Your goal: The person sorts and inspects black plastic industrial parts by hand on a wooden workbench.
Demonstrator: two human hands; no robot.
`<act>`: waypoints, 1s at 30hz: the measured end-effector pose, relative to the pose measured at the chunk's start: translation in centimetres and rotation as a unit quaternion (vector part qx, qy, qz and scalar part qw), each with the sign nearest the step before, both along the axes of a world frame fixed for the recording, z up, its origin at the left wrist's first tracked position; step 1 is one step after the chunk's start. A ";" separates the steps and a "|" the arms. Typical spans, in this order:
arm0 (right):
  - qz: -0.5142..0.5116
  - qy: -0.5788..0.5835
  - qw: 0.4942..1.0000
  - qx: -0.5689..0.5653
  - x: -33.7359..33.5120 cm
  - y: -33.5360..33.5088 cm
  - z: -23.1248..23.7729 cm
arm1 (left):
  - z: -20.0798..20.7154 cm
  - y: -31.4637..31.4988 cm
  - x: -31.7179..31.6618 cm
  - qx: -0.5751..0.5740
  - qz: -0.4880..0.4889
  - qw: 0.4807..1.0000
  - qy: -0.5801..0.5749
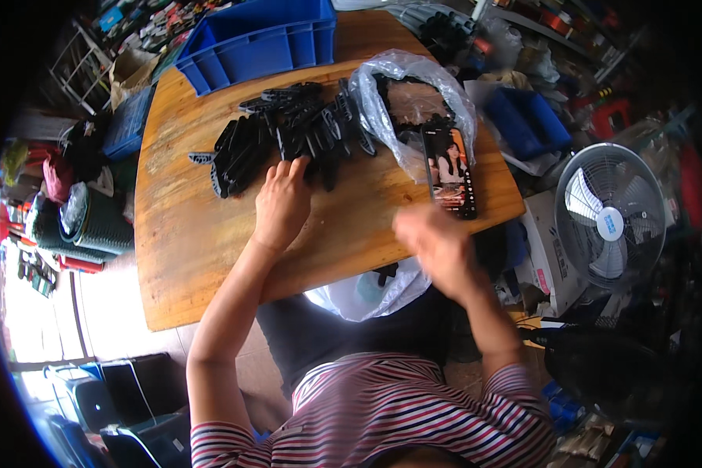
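Observation:
A pile of long black plastic pieces (238,152), some with ridged or slotted ends, lies on the wooden table (203,257). My left hand (283,201) is at the near edge of this pile, its fingers bent down and drawn together among the pieces. What its fingertips grip is hidden. My right hand (437,242) hangs over the table's front edge, smeared by motion, so its fingers cannot be read. Below it a white plastic bag (370,296) is open at my lap, with a dark piece (386,273) at its mouth.
A blue crate (261,51) stands at the table's back. Right of the pile sits a clear plastic bag (464,101) with black parts around its opening; a phone (450,175) showing a picture leans by it. A fan (610,222) and another blue bin (526,121) are off the right side.

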State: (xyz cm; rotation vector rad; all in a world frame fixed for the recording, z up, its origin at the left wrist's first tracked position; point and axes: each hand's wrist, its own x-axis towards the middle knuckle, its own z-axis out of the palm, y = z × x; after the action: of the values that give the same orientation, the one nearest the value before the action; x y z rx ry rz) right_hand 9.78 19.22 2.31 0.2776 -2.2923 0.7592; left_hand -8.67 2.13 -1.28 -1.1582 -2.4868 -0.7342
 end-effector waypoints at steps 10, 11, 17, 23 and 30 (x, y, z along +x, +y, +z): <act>-0.245 -0.320 0.906 0.125 -20.5 12.2 -0.9 | 0.3 -0.7 -0.4 -0.007 -0.019 0.999 -0.030; -0.168 -0.323 0.926 0.103 -20.9 12.6 -0.9 | 0.4 -0.8 -0.4 -0.006 -0.016 0.999 -0.031; -0.087 -0.305 0.947 0.048 -18.7 17.5 -1.4 | 1.3 -0.9 -0.1 -0.019 -0.034 0.998 -0.053; -0.067 -0.355 0.917 -0.171 -17.0 18.2 -0.7 | 0.6 -1.1 -0.6 -0.011 -0.036 0.999 -0.026; -0.206 -0.180 0.944 0.184 -16.5 15.9 -0.9 | 0.6 -1.1 -0.5 -0.015 -0.033 0.999 -0.028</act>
State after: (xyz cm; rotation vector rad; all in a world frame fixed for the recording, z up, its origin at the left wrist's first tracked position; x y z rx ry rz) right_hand -6.71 35.10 1.38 -0.1944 -2.7064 0.1695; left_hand -9.14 1.03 -0.67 -1.2530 -2.5234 -0.7594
